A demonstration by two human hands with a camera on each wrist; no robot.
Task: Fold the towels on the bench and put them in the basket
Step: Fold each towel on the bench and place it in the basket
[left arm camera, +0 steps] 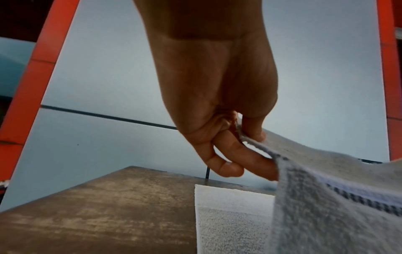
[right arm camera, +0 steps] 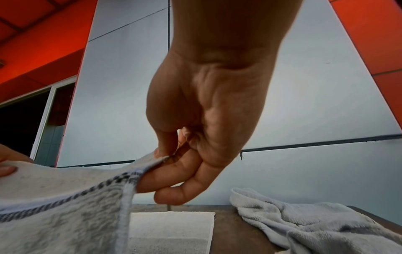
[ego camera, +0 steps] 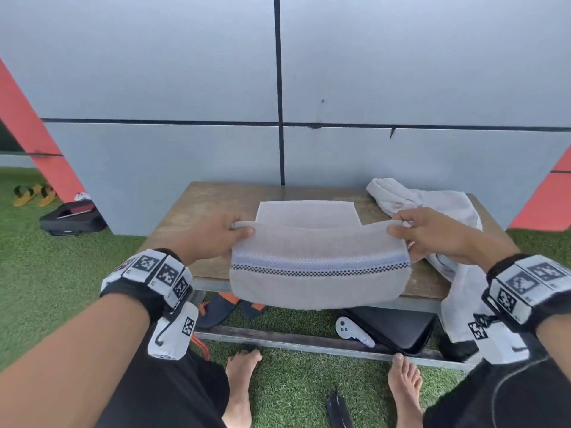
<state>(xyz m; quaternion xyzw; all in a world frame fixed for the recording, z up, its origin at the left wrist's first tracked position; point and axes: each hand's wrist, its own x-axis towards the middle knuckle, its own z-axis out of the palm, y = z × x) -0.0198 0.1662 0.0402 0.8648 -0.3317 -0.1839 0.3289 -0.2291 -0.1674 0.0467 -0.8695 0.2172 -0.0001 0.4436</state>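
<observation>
Above the table's (ego camera: 197, 211) near edge, the striped towel (ego camera: 321, 267) hangs doubled between both hands: left hand (ego camera: 213, 239) and right hand (ego camera: 432, 234) each pinch an upper corner. Soft, light and limp, it likely sags unless held by its corners. A crumpled towel (ego camera: 432, 205) lies at the far right corner.

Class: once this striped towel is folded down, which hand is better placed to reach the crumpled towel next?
Right, probably. The right hand pinches the striped towel directly beside the crumpled towel at the bench's right end. The left hand holds the opposite corner, far across.
</observation>
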